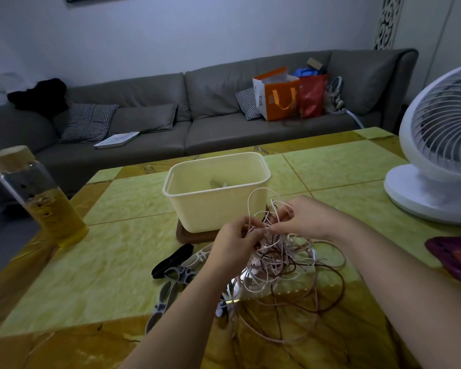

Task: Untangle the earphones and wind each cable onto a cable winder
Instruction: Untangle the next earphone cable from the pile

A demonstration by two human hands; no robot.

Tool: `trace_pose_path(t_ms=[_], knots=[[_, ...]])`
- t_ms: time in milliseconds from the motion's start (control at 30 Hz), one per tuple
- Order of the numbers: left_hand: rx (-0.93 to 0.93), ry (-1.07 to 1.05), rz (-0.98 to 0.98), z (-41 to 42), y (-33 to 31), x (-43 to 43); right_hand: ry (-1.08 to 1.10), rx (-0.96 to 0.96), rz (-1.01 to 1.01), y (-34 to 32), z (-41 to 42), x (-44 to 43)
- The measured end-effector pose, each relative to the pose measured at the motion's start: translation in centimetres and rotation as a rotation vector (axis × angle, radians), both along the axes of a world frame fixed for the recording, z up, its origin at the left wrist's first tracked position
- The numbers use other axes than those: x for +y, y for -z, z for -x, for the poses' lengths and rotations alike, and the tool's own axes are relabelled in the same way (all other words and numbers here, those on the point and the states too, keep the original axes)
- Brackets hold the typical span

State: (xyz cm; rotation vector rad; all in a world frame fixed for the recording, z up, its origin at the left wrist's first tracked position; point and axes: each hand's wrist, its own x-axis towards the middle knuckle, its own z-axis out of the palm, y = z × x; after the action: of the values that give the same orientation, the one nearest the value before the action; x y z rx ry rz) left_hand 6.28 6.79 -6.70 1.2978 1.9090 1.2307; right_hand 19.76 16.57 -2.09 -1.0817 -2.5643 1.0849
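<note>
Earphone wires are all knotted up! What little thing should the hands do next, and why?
Probably ease one pink strand out of the tangle of pale pink and dark brown earphone cables. The left hand and right hand both pinch strands at its top, and the grey plastic cable winder lies bare.

Dim, bluish room light; soft focus, wide-angle bending at edges.

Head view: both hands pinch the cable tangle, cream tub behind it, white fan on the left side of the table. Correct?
No. The head view shows the white fan on the right side of the table, not the left. The rest holds: the left hand and right hand pinch the cable tangle, with the cream tub behind it.
</note>
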Motion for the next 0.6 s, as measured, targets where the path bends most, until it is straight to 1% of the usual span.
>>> trace_pose_path(t_ms=[100, 200, 300, 400, 533, 600], knots=[[-0.103, 0.031, -0.005, -0.1, -0.2, -0.1, -0.09, 0.034, 0.019, 0.1, -0.1, -0.2], [-0.23, 0.022, -0.018, -0.1, -0.7, 0.0, -0.001, 0.193, -0.031, 0.8, 0.1, -0.8], [-0.176, 0.047, 0.025, 0.1, -1.2, 0.0, 0.097, 0.281, -0.044, 1.4, 0.3, -0.9], [-0.149, 0.102, 0.046, 0.3, -1.3, -0.4, 0.14, 0.296, -0.042, 1.2, 0.5, -0.9], [-0.152, 0.044, -0.032, 0.3, -1.4, -0.5, 0.123, 0.292, -0.146, 0.2, 0.8, -1.3], [-0.169, 0.043, -0.059, 0.5, -1.6, -0.5, 0.103, 0.285, -0.155, -0.4, 0.6, -1.3]])
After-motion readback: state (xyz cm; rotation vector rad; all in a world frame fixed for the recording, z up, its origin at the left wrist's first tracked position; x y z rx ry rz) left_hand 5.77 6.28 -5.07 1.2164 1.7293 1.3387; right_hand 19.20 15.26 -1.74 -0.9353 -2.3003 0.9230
